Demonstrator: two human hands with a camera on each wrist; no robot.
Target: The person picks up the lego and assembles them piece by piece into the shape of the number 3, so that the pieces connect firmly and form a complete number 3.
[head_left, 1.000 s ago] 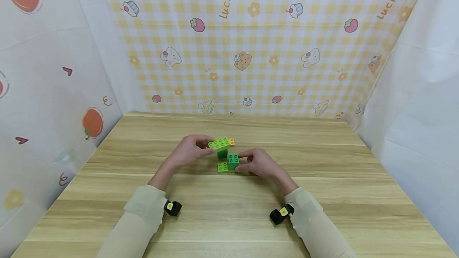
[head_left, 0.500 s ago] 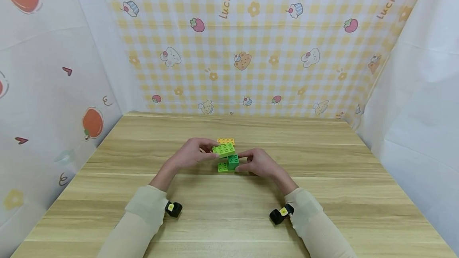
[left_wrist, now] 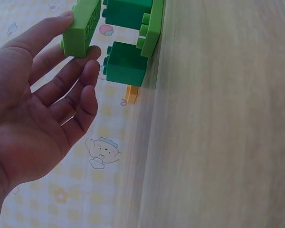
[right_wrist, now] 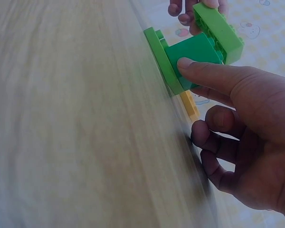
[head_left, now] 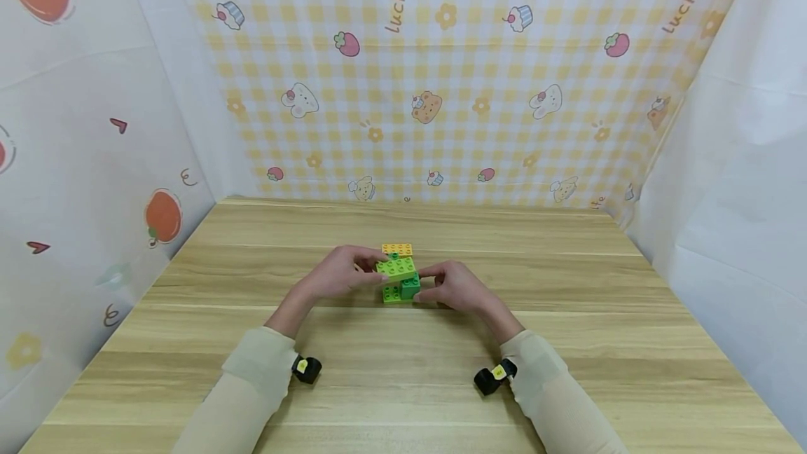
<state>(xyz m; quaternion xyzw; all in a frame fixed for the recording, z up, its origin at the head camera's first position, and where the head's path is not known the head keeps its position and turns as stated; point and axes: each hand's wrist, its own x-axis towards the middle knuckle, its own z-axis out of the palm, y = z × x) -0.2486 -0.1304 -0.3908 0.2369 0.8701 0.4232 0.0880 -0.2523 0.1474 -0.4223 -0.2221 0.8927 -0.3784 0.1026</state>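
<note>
My left hand [head_left: 340, 273] pinches a light green toy brick [head_left: 397, 270] between thumb and fingers, studs upward. A gap shows between this brick and a dark green block [left_wrist: 126, 65] below it in the left wrist view. Two dark green blocks stand apart on a flat light green brick [right_wrist: 162, 61]. With thumb and index finger, my right hand [head_left: 463, 288] pinches the nearer right dark green block [head_left: 410, 288]; its other fingers curl loosely. The held brick partly hides the other dark green block [head_left: 393, 256] in the head view.
Behind the blocks lies a yellow-orange studded brick [head_left: 397, 249] on the wooden table [head_left: 403, 377]. A checked cloth [head_left: 403, 139] hangs at the table's back edge, with white cloths at both sides. Each wrist wears a black camera.
My left hand has carried the light green brick right and toward me, over the dark green blocks, uncovering more of the yellow-orange brick. My right hand keeps its place.
</note>
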